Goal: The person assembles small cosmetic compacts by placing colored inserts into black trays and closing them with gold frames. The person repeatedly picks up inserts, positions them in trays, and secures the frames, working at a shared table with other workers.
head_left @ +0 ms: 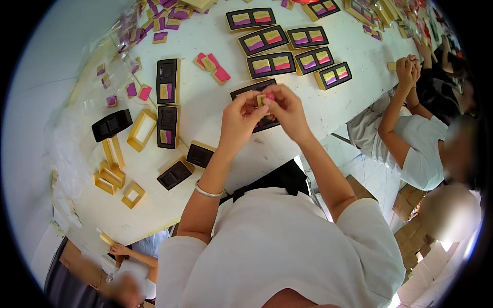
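My left hand (240, 117) and my right hand (287, 112) meet at the middle of the table, fingers pinched on one small gold-and-pink packet (262, 99). Below them lies a black two-compartment tray (251, 89), mostly covered by my hands, so I cannot see what it holds. Just beyond are gold boxes with black trays, such as this filled box (271, 65), each with a purple-and-gold and a pink-and-gold packet. Left of my hands, two upright boxes (168, 82) hold one purple packet each. Several loose pink packets (213, 66) lie between.
Empty gold frames (141, 130) and a loose black tray (112, 125) lie on the white table's left, near clear plastic film (67, 138). Purple packets (160, 37) are heaped at the far left. Co-workers sit at right (418, 149) and lower left (138, 267).
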A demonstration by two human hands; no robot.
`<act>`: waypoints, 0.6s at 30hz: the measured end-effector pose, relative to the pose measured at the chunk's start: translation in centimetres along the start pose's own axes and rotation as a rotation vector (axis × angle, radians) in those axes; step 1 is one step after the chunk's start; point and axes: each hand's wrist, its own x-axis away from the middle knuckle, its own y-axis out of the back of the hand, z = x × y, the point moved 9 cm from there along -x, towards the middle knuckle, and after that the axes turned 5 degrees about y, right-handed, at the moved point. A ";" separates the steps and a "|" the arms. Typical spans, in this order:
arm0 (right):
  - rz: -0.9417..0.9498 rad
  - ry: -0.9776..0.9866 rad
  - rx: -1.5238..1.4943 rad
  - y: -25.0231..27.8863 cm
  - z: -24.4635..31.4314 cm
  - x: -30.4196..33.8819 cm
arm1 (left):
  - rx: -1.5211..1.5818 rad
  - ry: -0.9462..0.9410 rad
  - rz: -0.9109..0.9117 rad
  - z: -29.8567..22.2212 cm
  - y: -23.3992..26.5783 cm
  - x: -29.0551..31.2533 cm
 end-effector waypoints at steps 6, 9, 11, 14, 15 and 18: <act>0.222 0.541 0.614 -1.2 3.4 5.3 | 0.025 0.226 0.296 2.6 -1.4 1.3; 0.135 0.695 0.844 0.1 2.4 5.1 | -0.237 0.071 0.067 1.9 0.1 0.4; -0.018 0.851 0.998 0.8 2.5 3.7 | -0.684 -0.155 -0.174 -0.4 1.4 0.6; 0.015 0.922 1.265 -0.1 0.8 0.8 | -1.102 -0.336 -0.376 -1.5 1.8 1.0; 0.035 0.920 1.239 -0.3 0.9 0.6 | -1.082 -0.309 -0.348 -0.5 2.0 0.8; 0.086 0.856 1.150 0.1 0.6 0.0 | -1.009 -0.299 -0.288 1.2 2.3 0.5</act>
